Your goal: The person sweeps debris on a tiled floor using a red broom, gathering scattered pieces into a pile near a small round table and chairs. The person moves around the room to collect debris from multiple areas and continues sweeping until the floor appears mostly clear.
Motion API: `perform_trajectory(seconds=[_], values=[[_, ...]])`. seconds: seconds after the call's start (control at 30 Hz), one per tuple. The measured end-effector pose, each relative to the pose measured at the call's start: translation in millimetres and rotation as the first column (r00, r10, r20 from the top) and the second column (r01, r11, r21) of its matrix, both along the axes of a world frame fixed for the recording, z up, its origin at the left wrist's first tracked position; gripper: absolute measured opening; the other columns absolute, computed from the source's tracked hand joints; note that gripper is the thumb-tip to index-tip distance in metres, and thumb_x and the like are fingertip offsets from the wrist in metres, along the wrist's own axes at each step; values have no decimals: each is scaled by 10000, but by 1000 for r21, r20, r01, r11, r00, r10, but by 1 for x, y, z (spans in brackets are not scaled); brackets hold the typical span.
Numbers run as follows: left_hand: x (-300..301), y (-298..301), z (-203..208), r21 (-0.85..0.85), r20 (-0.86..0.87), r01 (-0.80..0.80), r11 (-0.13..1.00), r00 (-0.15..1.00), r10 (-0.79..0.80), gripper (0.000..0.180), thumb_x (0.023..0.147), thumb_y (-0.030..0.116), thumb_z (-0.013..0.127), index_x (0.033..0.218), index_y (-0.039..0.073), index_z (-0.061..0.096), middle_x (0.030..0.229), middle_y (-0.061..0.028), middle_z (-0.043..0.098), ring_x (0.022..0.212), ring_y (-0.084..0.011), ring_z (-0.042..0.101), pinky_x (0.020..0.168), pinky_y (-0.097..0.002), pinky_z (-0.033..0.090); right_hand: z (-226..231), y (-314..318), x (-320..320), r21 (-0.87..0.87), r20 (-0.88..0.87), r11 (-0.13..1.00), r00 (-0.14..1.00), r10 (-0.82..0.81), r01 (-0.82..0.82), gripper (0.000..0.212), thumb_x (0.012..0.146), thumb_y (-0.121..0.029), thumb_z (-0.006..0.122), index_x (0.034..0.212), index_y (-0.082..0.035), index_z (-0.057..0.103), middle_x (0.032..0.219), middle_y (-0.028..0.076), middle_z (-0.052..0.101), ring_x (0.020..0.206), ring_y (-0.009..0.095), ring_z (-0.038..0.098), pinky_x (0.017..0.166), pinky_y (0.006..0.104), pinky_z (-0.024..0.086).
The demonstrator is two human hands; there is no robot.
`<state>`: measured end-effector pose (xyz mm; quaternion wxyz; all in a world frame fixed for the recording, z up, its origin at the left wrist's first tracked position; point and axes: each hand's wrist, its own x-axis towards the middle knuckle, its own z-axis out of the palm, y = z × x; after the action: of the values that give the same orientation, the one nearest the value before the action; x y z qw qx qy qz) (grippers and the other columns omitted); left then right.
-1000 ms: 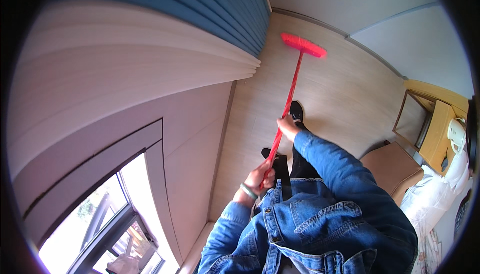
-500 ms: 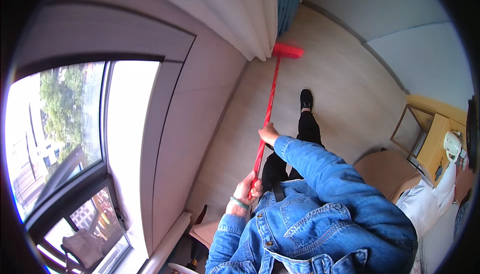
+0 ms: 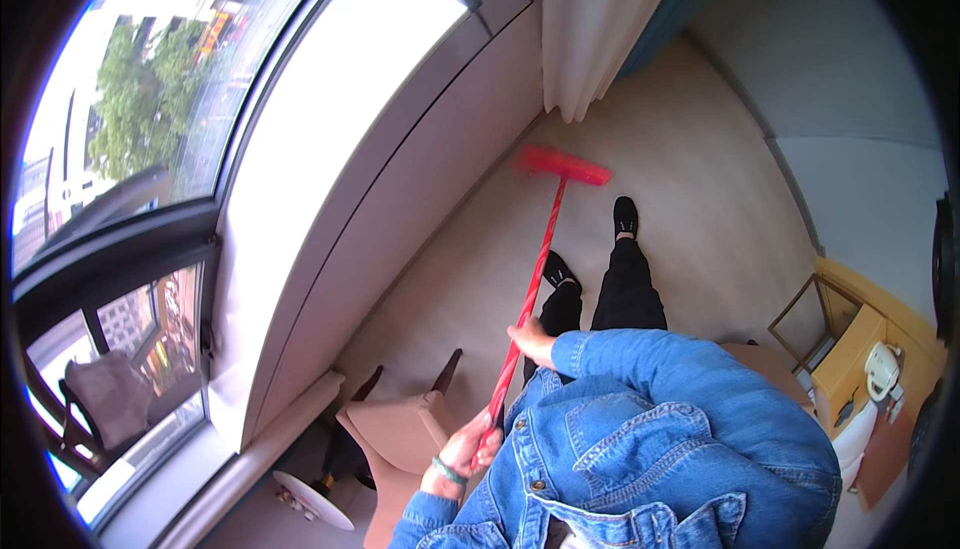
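Observation:
I hold a red broom (image 3: 567,166) with both hands. Its long handle slants away from me, and its wide bristle head is on the floor near the wall, just short of the curtain. My left hand (image 3: 468,446), with a band at the wrist, is closed round the top end of the handle. Farther down, my right hand (image 3: 533,341) is wrapped round the handle too, and some of its fingers are hidden. Both my feet in black shoes (image 3: 625,217) stand to the right of the handle, close to the broom head.
A white curtain (image 3: 600,39) hangs at the far end beside a blue one. Along the left run a wall and an open window (image 3: 130,129). A tan chair (image 3: 400,434) stands at lower left near a round white table (image 3: 313,501). Right: a wooden desk (image 3: 850,349) holding a white appliance (image 3: 882,371).
The broom head has come back toward me, away from the curtain. Both my hands still grip the handle. My view has turned, showing more of the chair and a second shoe.

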<state>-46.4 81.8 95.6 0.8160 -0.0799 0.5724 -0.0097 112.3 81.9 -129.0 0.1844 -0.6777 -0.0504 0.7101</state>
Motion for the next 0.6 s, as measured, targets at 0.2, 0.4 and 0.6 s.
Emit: perform_trajectory(seconds=[0.2, 0.4, 0.6], values=[[84, 31, -62, -15, 167, -49, 999, 985, 51, 272, 1020, 281, 461, 1269, 178, 501, 578, -5, 447, 415, -86, 360, 350, -216, 299, -43, 31, 104, 47, 109, 963, 957, -270, 266, 394, 835, -174, 593, 1108, 82, 472, 946, 203, 614, 823, 317, 640, 710, 410, 528], [104, 30, -83, -52, 217, -137, 989, 965, 145, 197, 1023, 277, 459, 1190, 179, 491, 674, -9, 459, 464, -62, 357, 391, -193, 291, -85, 39, 135, -44, 135, 988, 981, -141, 148, 411, 852, -217, 579, 1093, 107, 499, 986, 226, 623, 716, 314, 668, 595, 395, 552], [18, -17, -29, -127, 28, -179, 976, 983, 184, 244, 1032, 283, 425, 1256, 202, 479, 668, 5, 474, 460, -61, 373, 384, -187, 282, -63, 1, 13, -60, 133, 976, 968, 215, -208, 430, 852, -258, 597, 1138, 58, 542, 1002, 214, 639, 842, 316, 660, 680, 394, 543]])
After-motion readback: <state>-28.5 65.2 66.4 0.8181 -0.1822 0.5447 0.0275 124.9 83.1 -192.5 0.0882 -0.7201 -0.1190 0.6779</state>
